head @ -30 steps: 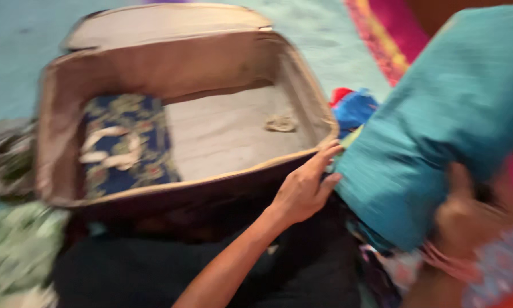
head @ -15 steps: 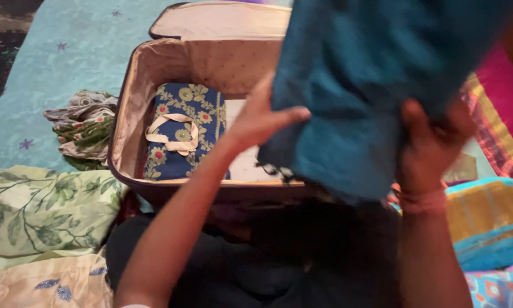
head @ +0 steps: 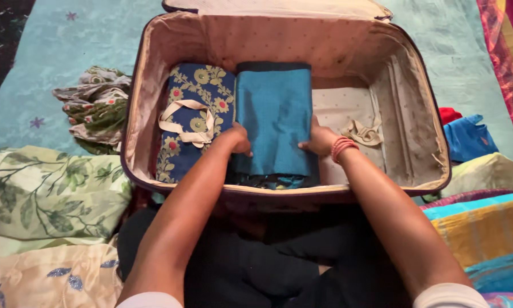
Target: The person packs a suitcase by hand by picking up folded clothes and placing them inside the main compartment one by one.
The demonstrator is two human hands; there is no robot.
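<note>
**Folded teal cloth in the open suitcase**

While both hands press on it, the folded teal cloth (head: 275,117) lies flat inside the open suitcase (head: 422,102), about in the middle of its floor. It is a plain blue-green rectangle with a darker band at its far edge, and it looks like a thick stack of layers; at the near end some darker cloth shows under it. Just beside it on the left lies a dark blue bundle with flower pattern (head: 196,114), which has a cream strap across it.

Seen from the head camera, the left hand (head: 238,140) grips the left edge of the teal cloth with curled fingers. The right hand (head: 319,141), with pink bangles at the wrist, holds the right edge in the same way. The fingertips of both hands are hidden under the cloth. The near wall of the suitcase covers the lower end of the stack, so its lowest layers are hard to make out.
</note>
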